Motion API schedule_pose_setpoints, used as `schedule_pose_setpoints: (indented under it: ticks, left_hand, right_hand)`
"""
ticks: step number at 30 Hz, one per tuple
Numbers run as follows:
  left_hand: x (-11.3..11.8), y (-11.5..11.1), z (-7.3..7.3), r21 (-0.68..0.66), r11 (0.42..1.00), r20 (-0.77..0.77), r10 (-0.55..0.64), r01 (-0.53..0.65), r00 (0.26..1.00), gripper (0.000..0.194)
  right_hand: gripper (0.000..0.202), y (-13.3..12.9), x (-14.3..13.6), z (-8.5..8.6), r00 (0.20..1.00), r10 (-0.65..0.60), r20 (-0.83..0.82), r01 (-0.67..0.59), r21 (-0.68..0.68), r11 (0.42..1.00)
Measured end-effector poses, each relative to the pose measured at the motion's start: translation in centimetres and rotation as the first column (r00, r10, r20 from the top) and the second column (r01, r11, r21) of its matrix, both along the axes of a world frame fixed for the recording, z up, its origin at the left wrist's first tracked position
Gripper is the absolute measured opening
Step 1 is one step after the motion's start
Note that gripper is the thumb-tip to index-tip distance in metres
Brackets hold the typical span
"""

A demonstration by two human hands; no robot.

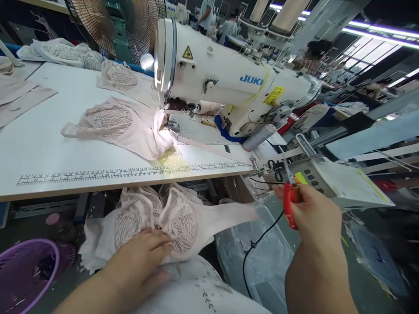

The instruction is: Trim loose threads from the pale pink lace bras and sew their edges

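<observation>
My right hand [316,216] is wrapped round the red handles of a pair of scissors [289,205]. The blades point up and away, close to a thin metal tape guide [253,162] at the table's right end. Over my lap, my left hand [140,255] is closed on a pale pink lace-cupped bra [181,222], fingers across its cups. One bra wing stretches right, its tip blurred. Another pale bra [111,122] lies on the table, one end under the needle area of the white sewing machine [209,65].
A printed ruler [131,172] runs along the front edge of the white table [81,157]. A fan [118,30] stands behind it. At lower left is a purple basket [29,270]; below right, a clear plastic bin [258,244] with a black cable [252,248]. Other people are in the background.
</observation>
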State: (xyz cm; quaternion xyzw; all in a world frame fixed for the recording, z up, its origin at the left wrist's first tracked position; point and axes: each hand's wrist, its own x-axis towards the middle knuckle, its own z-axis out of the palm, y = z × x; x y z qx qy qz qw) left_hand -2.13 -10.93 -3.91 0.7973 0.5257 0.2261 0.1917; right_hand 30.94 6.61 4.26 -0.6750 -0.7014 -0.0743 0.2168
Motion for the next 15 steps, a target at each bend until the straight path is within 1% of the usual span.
schedule_pose_setpoints:
  ticks: [1,2,3,4,5,6,7,8,9,10,12,13,15]
  left_hand:
    - [-0.8,0.6,0.5,-0.009,1.000,0.038,-0.029,0.029,0.999,0.031]
    - [-1.9,1.3,1.2,-0.001,1.000,0.073,-0.021,0.022,0.997,0.027]
    - [-3.4,2.3,2.3,0.015,1.000,0.096,0.022,-0.023,0.995,0.025]
    - [-5.1,3.5,3.5,0.021,0.994,0.105,0.109,-0.112,0.988,0.024]
    - [-6.9,5.0,4.8,0.016,0.975,0.091,0.217,-0.219,0.972,0.023]
    - [-8.7,6.7,6.0,0.025,0.931,0.080,0.361,-0.363,0.929,0.024]
    - [-10.5,8.7,7.1,0.042,0.838,0.105,0.538,-0.544,0.836,0.026]
    - [-12.3,10.8,7.9,0.016,0.705,0.156,0.698,-0.709,0.698,0.028]
    - [-14.0,13.0,8.4,0.014,0.630,0.193,0.760,-0.777,0.620,0.032]
    - [-15.5,15.1,8.7,0.010,0.593,0.214,0.785,-0.805,0.581,0.036]
    - [-18.2,18.6,8.5,-0.029,0.541,0.219,0.824,-0.840,0.523,0.038]
    - [-19.2,20.0,8.2,-0.050,0.523,0.206,0.839,-0.851,0.504,0.036]
    - [-20.9,21.9,7.4,-0.073,0.507,0.176,0.854,-0.859,0.490,0.036]
  right_hand:
    - [0.047,0.2,-0.7,0.2,1.000,0.008,0.030,-0.008,0.007,1.000]
    - [0.048,0.5,-1.7,0.3,0.999,0.047,0.025,-0.048,0.019,0.999]
    - [0.047,0.9,-3.1,0.4,0.992,0.125,-0.001,-0.125,0.030,0.992]
    - [0.044,1.3,-4.8,0.5,0.967,0.252,-0.037,-0.252,0.011,0.968]
    - [0.041,1.8,-7.0,0.6,0.917,0.392,-0.069,-0.395,-0.027,0.918]
    - [0.038,2.4,-9.4,0.8,0.860,0.502,-0.091,-0.509,-0.063,0.859]
    - [0.035,3.1,-12.1,1.1,0.804,0.586,-0.098,-0.594,-0.152,0.790]
    - [0.031,3.8,-15.0,1.3,0.776,0.626,-0.074,-0.625,-0.229,0.747]
    - [0.028,4.5,-17.9,1.5,0.762,0.646,-0.035,-0.623,-0.311,0.718]
    - [0.027,5.3,-20.9,1.7,0.749,0.662,-0.019,-0.632,-0.321,0.706]
    - [0.031,6.7,-26.3,2.0,0.738,0.675,0.010,-0.638,-0.319,0.701]
    - [0.031,7.4,-28.6,2.0,0.734,0.679,0.027,-0.636,-0.323,0.701]
    - [0.021,8.6,-32.1,1.7,0.727,0.684,0.061,-0.624,-0.360,0.694]
